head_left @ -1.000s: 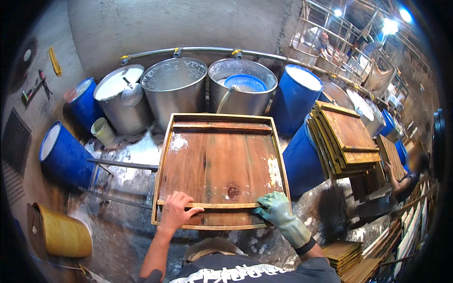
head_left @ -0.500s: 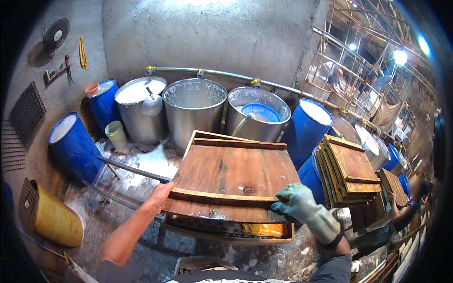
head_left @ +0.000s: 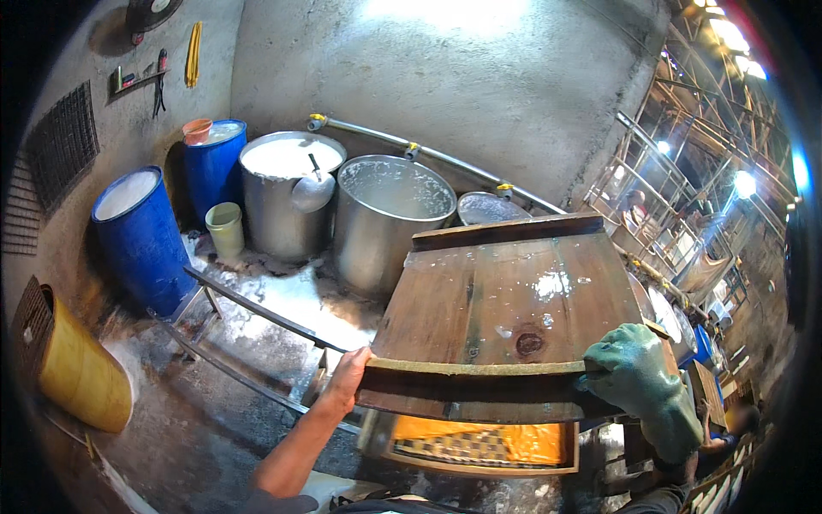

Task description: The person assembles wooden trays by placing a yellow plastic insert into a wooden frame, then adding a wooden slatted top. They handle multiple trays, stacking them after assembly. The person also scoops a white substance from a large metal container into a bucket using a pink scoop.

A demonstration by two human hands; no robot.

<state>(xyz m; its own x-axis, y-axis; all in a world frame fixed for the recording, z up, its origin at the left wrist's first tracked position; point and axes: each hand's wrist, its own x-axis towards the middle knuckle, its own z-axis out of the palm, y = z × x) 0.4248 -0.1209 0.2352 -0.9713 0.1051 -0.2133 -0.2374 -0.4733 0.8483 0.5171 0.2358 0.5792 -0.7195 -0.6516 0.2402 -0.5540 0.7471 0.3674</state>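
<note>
A wide wooden board [head_left: 445,317], wet and ribbed with battens at its near and far edges, is lifted and tilted with its far end raised. My bare left hand [head_left: 349,377] is closed on the left end of its near batten. At the right end my right hand [head_left: 638,373], in a green rubber glove, grips the same batten. Below the board's near edge is a shallow wooden box [head_left: 505,468]. Inside it lie orange cloth [head_left: 541,441] and a dark-and-pale checked sheet [head_left: 467,447]; the board hides the box's far part.
Metal rails [head_left: 257,310] run along the left of the box. Beyond stand steel vats [head_left: 390,231], one white-filled with a scoop [head_left: 313,190], and blue barrels [head_left: 141,244]. A yellow drum [head_left: 86,368] leans at left. At far right, another person's arm [head_left: 709,433] shows.
The board has risen off the box and tilted up, shifting right in view with both hands on it. More of the orange cloth and the checked sheet shows. My view has turned left.
</note>
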